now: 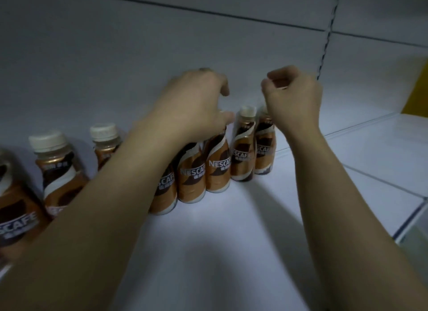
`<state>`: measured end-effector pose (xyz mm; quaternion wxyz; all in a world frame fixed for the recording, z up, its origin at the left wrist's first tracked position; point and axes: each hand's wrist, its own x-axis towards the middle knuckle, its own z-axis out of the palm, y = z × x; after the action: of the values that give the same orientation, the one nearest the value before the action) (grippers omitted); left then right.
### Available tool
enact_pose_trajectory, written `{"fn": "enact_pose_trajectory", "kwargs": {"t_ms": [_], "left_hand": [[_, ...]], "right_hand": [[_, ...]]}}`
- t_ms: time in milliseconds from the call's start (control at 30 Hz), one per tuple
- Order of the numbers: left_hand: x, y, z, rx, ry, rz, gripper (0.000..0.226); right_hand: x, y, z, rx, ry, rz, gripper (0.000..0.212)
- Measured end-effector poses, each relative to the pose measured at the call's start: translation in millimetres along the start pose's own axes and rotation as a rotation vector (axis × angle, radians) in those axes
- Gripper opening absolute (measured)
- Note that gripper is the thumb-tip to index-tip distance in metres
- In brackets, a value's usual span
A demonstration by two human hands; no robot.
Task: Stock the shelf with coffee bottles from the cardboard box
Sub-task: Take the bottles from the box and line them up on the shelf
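While a row of coffee bottles point(217, 164) runs along the back of the white shelf point(231, 229), the whole front half of the shelf board lies bare, with open room to the right as far as the seam where the next board point(370, 153) begins. The row slants from the near left corner toward the back wall point(115, 55), and the bottles stand upright, touching or just beside one another (their labels read NESCAFE). Two more with pale caps stand at the left, partly hidden behind the left forearm, and another bottle point(16, 206) shows at the left edge of the view. At the right, a slotted upright point(326, 37) runs up the back wall, and a yellow panel point(416, 88) shows at the far right edge. No cardboard box is in view.

Over the middle of the row, the left hand point(192, 106) reaches palm down, its fingers spread and curved over the bottle tops; whether it grips one or only rests on them cannot be told, since the hand hides the caps. The right hand point(291, 95) hovers above the last bottle point(264, 148) at the right end of the row, its fingers curled loosely inward and holding nothing, the wrist in front of that bottle's cap.
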<state>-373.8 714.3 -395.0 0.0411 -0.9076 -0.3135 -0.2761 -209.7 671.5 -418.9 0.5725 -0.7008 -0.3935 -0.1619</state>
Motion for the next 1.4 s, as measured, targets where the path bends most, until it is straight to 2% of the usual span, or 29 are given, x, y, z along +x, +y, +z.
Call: {"fn": "enact_pose_trajectory", "kwargs": {"t_ms": [100,267,400,500,600,767,967,1067,1133,1300,1400], "left_hand": [[7,14,12,-0.028,-0.125,0.048,0.056],[41,27,27,0.023,-0.221,0.046,0.060],[59,38,53,0.055,-0.122,0.005,0.043],[65,41,63,0.043,-0.036,-0.036,0.028],[71,34,67,0.036,-0.038,-0.048,0.025],[71,29,69,-0.007,0.006,-0.025,0.022],[70,20,75,-0.058,0.052,-0.066,0.022],[70,19,76,-0.049,0.095,-0.072,0.020],[71,19,77,-0.024,0.109,-0.072,0.017],[69,20,79,-0.002,0.112,-0.054,0.021],[66,19,76,0.042,0.076,-0.031,0.032]], "right_hand": [[-4,39,-1,-0.102,0.090,-0.041,0.033],[-13,84,11,-0.099,-0.021,-0.014,0.047],[-17,94,29,-0.154,-0.268,-0.008,0.055],[-14,99,31,-0.209,-0.285,0.032,0.059],[-10,100,31,-0.224,-0.303,0.057,0.055],[-8,100,24,0.001,-0.330,0.132,0.062],[-12,100,22,0.143,-0.427,0.125,0.041],[-12,102,20,0.107,-0.500,0.120,0.035],[-13,103,18,0.057,-0.547,0.117,0.039],[-14,106,18,-0.025,-0.498,0.107,0.035],[-14,105,18,-0.014,-0.490,0.114,0.040]]}}
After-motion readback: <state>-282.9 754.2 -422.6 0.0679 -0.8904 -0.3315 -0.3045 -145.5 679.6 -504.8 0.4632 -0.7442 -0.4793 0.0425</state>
